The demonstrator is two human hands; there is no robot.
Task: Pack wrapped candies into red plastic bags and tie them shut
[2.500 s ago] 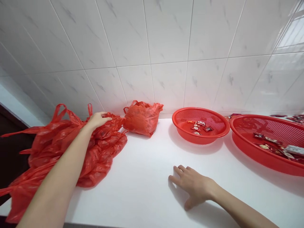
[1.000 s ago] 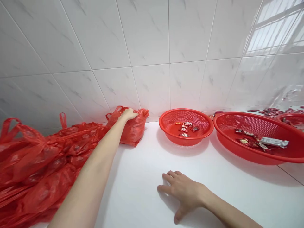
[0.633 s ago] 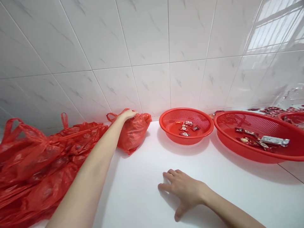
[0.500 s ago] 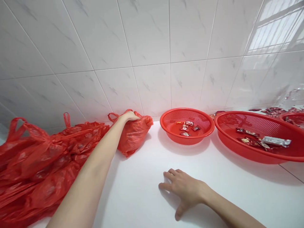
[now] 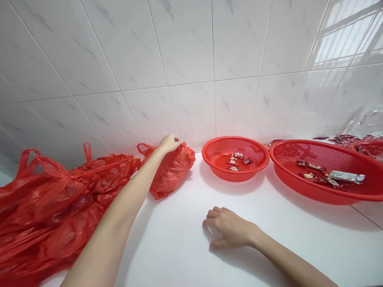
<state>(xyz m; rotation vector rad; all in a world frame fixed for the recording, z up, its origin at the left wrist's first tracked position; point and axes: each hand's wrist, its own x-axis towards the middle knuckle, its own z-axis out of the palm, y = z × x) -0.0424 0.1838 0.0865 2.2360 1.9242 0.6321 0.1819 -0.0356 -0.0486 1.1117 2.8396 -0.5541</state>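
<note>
My left hand is at the top of a filled red plastic bag beside the tiled wall. Its fingers are curled and pressed together at the bag's gathered upper edge; the fingertips are partly hidden. One loop handle of the bag sticks up behind my forearm. Over the white tabletop, my right hand rests with fingers bent and the thumb apart, holding nothing. Nearest to it is a round red mesh basket, which contains several small wrapped sweets.
A heap of tied red plastic bags covers the left side. To the right stands a larger red basket with wrapped pieces and a silver packet. Farther right are another red basket and scattered sweets along the wall.
My left hand has risen slightly and shifted right along the bag's top. The bag leans a little more to the right. The fingers of my right hand have drawn in from a wide spread.
</note>
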